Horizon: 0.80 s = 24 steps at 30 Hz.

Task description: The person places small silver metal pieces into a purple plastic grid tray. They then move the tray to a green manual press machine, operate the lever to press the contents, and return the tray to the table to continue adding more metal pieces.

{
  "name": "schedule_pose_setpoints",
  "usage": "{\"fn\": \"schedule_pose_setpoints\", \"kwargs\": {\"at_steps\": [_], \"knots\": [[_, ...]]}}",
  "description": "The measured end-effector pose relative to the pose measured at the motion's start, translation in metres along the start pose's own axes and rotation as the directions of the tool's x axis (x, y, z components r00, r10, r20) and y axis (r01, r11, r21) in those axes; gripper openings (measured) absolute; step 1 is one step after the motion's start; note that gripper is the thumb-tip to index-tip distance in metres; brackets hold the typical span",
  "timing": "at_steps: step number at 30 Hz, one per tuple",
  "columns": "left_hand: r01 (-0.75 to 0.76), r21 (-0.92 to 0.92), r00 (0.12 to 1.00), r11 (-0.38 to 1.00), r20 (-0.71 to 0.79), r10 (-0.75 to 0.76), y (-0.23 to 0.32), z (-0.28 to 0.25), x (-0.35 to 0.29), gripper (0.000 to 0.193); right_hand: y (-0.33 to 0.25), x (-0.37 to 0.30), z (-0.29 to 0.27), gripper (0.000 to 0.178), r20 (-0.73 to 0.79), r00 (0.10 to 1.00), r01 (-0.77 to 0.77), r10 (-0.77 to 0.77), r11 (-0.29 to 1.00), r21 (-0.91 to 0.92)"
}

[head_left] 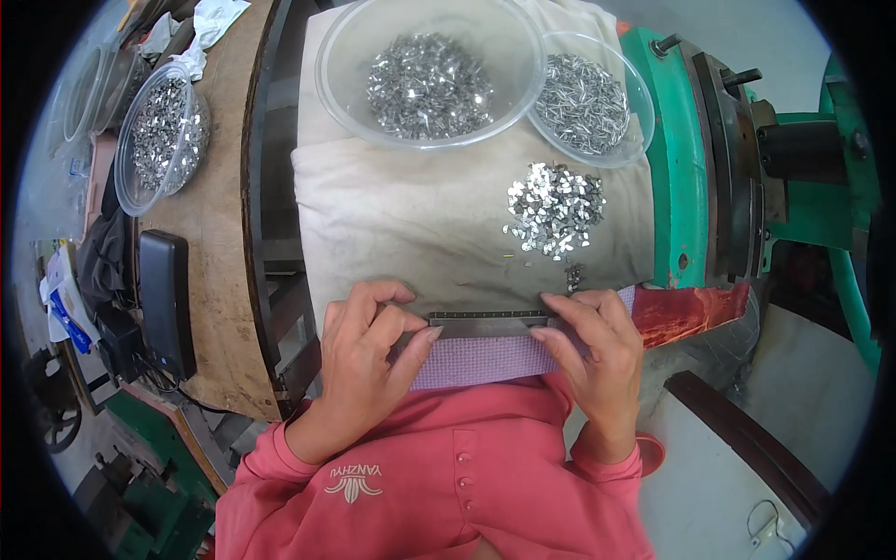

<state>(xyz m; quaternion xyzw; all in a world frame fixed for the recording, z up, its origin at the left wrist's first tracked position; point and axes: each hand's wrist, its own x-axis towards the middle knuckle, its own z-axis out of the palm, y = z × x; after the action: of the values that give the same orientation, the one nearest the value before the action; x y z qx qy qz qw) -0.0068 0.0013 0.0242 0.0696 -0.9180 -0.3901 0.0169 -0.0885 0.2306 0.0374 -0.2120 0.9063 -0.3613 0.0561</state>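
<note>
A narrow dark metal bar (490, 327) with a row of small evenly spaced marks or slots along its far edge lies across the front edge of the cloth. My left hand (366, 347) grips its left end, thumb and fingertips closed on it. At the opposite end, my right hand (602, 353) pinches the bar between thumb and index finger. Beyond the right hand, a loose pile of small shiny metal pieces (556, 211) rests on the beige cloth (401, 219). A smaller dark cluster of bits (574, 277) sits just above the right fingertips.
A large clear bowl (334, 93) of small metal parts and a smaller clear bowl (638, 131) of metal pins stand at the back. Green machinery (667, 187) borders the right. On the left wooden bench (220, 233) are another tub (127, 187) of metal pieces and a black box (166, 303).
</note>
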Motion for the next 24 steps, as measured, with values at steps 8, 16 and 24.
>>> {"fn": "schedule_pose_setpoints", "kwargs": {"at_steps": [8,16,24], "knots": [[-0.001,-0.021,1.0,1.0,-0.009,0.001,-0.002,0.001,0.0,0.022,0.012,-0.011,0.01,0.033,-0.056,0.998,0.027,-0.025,0.999,0.033],[-0.122,-0.017,0.99,0.992,0.069,0.123,-0.007,-0.003,-0.002,0.035,0.024,-0.017,0.011,0.028,-0.1,0.981,0.175,-0.164,0.978,0.114],[-0.307,0.001,0.952,0.952,0.016,0.307,-0.016,0.003,-0.006,0.032,0.024,-0.02,0.012,0.032,-0.053,0.976,0.215,-0.213,0.975,0.054]]}}
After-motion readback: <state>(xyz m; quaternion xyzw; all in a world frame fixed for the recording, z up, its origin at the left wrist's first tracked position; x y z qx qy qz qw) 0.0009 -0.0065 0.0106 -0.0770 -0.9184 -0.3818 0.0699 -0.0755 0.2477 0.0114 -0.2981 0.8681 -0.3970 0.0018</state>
